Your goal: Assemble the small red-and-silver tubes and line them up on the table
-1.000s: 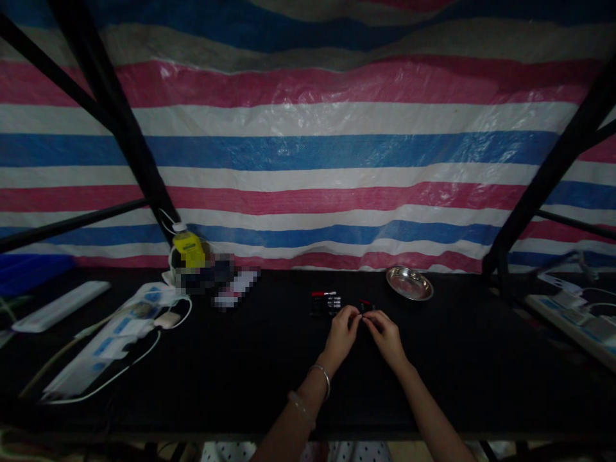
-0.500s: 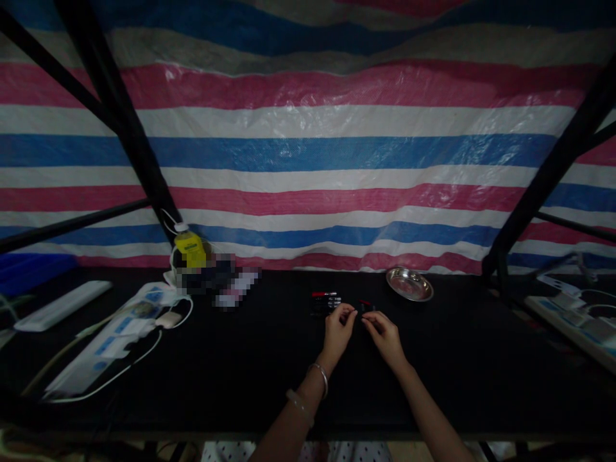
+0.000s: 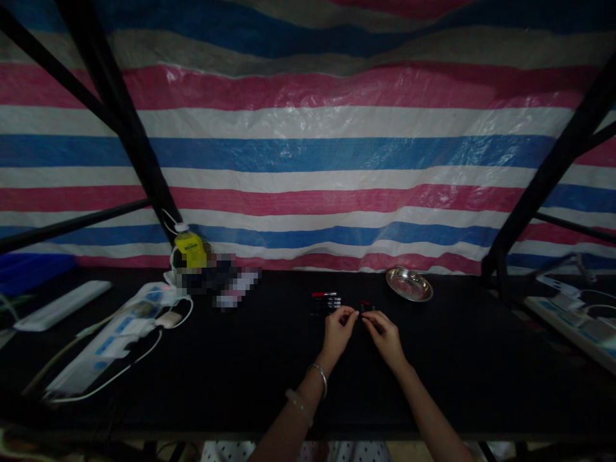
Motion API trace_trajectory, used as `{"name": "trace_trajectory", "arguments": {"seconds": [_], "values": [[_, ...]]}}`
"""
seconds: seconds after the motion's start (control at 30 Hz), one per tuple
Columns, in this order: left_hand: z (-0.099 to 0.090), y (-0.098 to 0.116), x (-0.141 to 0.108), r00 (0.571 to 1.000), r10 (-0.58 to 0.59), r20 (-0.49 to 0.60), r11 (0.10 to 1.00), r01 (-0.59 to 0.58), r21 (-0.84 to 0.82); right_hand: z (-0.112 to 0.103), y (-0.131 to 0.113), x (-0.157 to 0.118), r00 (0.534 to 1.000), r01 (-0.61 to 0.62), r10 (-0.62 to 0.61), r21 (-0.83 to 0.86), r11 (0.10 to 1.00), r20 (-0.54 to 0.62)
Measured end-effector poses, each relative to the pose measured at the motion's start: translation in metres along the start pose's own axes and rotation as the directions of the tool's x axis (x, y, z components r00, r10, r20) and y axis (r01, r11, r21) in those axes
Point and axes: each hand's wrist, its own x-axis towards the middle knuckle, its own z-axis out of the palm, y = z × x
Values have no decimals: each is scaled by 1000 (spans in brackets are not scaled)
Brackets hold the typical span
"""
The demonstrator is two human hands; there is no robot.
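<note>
My left hand point(image 3: 339, 328), with two bracelets on its wrist and forearm, is pinched at the fingertips over the black table. Facing it closely is my right hand point(image 3: 384, 333), its thumb and finger also pressed together. Whatever sits between the fingertips is too small and dark to make out. Just beyond my left hand lie a red slim item point(image 3: 324, 294) and dark items with shiny metal ends point(image 3: 333, 301). A small red and black piece point(image 3: 364, 303) shows behind my right fingers.
A round metal dish point(image 3: 409, 285) lies at the back right. On the left are a power strip point(image 3: 110, 340) with cables, a yellow bottle point(image 3: 190, 248) and a white bar point(image 3: 63, 305). Black frame posts slant at both sides, and more strips lie at the far right.
Both hands stay nearly in place. My left fingertips have shifted very slightly toward the right hand.
</note>
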Motion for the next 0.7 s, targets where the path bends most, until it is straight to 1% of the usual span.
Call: {"name": "trace_trajectory", "arguments": {"seconds": [0.13, 0.23, 0.4, 0.6, 0.7], "values": [[-1, 1, -1, 1000, 22, -3, 999, -22, 28, -1, -4, 1, 1000, 28, -29, -11, 1000, -9], [-1, 0, -1, 1000, 26, 13, 999, -26, 35, -2, -4, 1, 999, 43, -43, -15, 999, 0], [-1, -1, -1, 999, 40, 8, 997, -40, 71, -2, -3, 1, 998, 56, -56, -33, 998, 20], [1, -9, -3, 993, 76, 90, 992, -84, 96, 1, -1, -1, 999, 50, -50, -15, 999, 14], [2, -12, -3, 990, 92, 103, 988, -104, 114, 2, -1, -2, 999, 31, -31, -5, 1000, 13]]}}
